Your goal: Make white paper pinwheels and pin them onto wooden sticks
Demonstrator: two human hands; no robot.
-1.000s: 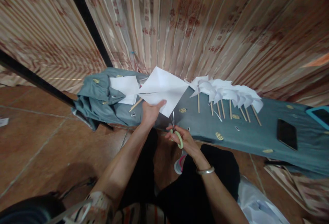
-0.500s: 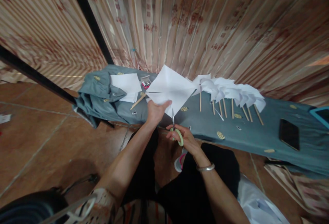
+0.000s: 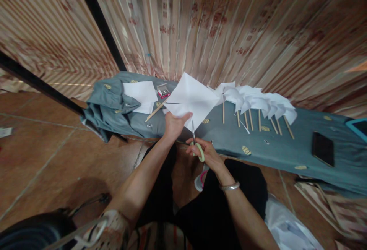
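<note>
By the left hand (image 3: 174, 125), a white paper sheet (image 3: 193, 95) is held in the centre of the frame, with the thumb laid on top; the fingers underneath are hidden. In the right hand (image 3: 207, 152), just below, green-handled scissors (image 3: 200, 153) are gripped, with the fingers at the handles. One second ago the blades were seen just below the sheet's lower corner; now they are seen at this corner, with the tip over the paper. For the work, this probably means that a cut there is being started; how wide the blades stand cannot be told. At the left corner, a slit is already made.

The sheet has also been shifted a little to the right, so a small open box (image 3: 163, 91), which was mostly covered, is now shown beside it. Further left on the bench (image 3: 289, 143), more paper (image 3: 140, 91) is laid. In the right half of the frame, paper pinwheels (image 3: 259, 99) on sticks are lined up, and a phone (image 3: 323, 148) is placed beyond them.
</note>
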